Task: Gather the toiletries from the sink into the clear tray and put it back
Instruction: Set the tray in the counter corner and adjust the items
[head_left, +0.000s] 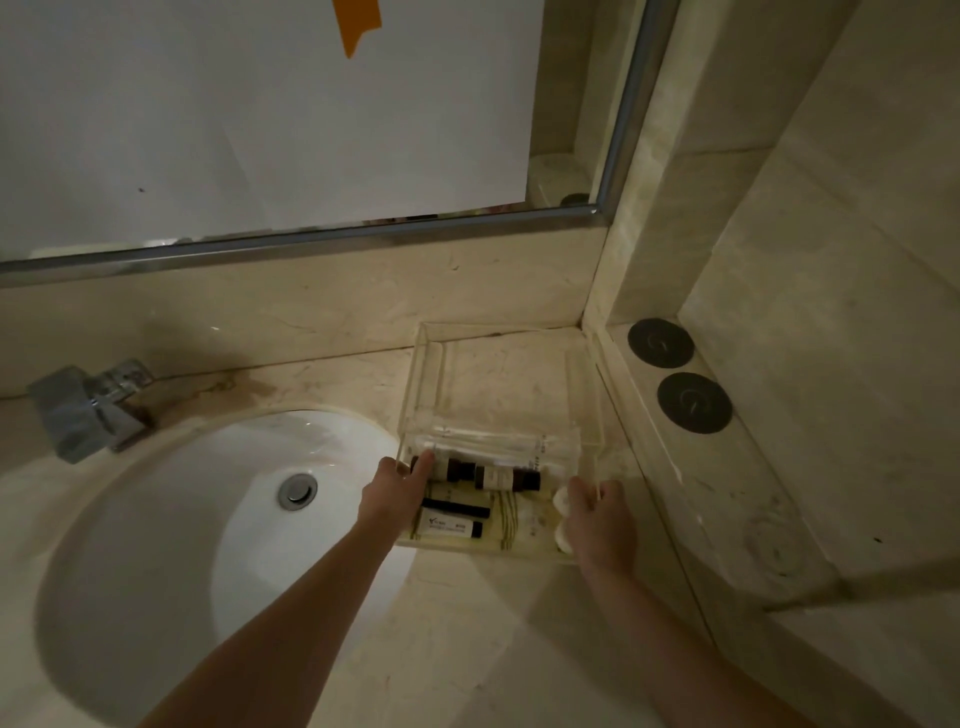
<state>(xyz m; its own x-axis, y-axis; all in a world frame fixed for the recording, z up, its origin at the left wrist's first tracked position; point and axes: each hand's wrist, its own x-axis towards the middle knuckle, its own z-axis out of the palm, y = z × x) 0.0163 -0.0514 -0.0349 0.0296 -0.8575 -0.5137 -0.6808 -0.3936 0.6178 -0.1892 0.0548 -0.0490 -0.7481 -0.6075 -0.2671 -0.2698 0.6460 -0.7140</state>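
With the sink (171, 519) bare, toiletries (467, 499) sit in the clear tray (498, 379); left hand (397, 486) and right hand (597, 519) grip its sides on the table (467, 649). Gathering looks done; putting it back remains.

The tray (431, 374) is clear like glass. The little bottles (506, 478) in it are dark brown with white labels. The sink (171, 519) is white. The bench (467, 649) is creamy with thin wavy lines. Two round dark discs (694, 402) sit on the ledge.
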